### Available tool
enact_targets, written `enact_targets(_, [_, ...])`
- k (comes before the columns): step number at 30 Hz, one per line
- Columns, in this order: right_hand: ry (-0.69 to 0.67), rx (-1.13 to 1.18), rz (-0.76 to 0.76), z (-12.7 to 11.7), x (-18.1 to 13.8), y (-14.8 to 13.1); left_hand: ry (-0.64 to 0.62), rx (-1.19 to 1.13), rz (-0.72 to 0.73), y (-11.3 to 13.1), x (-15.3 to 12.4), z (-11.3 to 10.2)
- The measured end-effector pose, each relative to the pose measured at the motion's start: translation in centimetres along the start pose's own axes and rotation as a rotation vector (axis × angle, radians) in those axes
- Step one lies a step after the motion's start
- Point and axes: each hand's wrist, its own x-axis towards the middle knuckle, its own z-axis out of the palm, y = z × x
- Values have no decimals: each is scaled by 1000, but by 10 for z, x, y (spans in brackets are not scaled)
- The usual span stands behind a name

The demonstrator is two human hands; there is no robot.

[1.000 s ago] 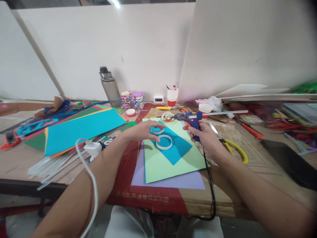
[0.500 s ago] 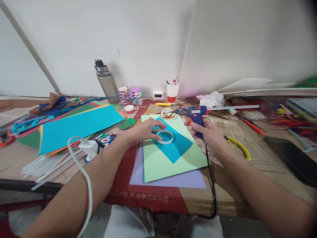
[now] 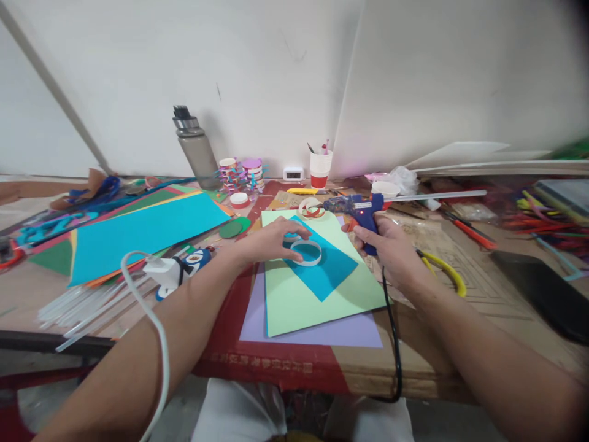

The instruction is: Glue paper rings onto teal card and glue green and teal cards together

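Observation:
My right hand is wrapped around the blue handle of a hot glue gun, which points left with a clear glue stick out of its back. A small light glows on its side, and a black cord hangs below. My left hand hovers with thumb and forefinger apart at the left side of a white paper ring; the thumb may touch its rim. A second ring is partly hidden behind the fingers. Beneath lies a blue paper sheet on a pale green sheet, over a purple one.
Behind are red-and-white rings, a cup of pens, a small clock and a bottle. Left lie coloured sheets, glue sticks and a white plug. Yellow-handled pliers and a phone lie right.
The view has shifted very slightly. Both hands, the glue gun and the paper ring keep nearly the same places.

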Motion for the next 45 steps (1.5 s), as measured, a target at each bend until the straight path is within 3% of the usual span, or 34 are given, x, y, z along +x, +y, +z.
enact_targets(21, [20,-78,-33,-2,0,-1,46,7,125,-5,3,14])
enact_targets(45, [32,-74,-57,-4,2,0,86,84,153,9,6,34])
